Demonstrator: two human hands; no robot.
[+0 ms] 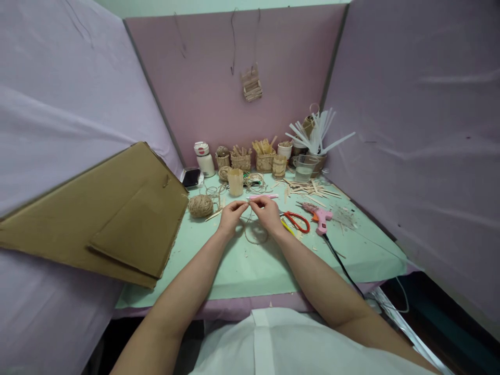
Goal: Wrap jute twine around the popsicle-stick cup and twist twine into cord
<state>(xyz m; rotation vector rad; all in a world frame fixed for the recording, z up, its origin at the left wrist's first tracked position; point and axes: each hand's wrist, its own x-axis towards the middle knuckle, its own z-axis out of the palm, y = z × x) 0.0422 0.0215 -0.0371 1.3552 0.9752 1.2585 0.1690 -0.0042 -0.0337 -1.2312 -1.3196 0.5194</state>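
Note:
My left hand (232, 215) and my right hand (266, 211) meet over the middle of the table, fingertips pinched close together. Between them runs a thin length of twine (255, 242), which hangs down in a loop onto the green cloth. Just behind my fingers stands a small cup of pale wooden sticks (235, 182). A pink pen-like stick (264, 197) lies behind my right hand. Beside that hand rest red-handled scissors (297, 222), partly covered by it, and a bit of yellow handle (287, 226). A ball of twine (200, 206) sits left of my left hand.
A pink glue gun (322, 219) with a black cord lies at right. Loose wooden sticks (308, 188) are scattered behind it. Stick-filled baskets (264, 161), a white bottle (204, 160) and a clear cup (304, 169) line the back. A cardboard sheet (117, 219) leans at left.

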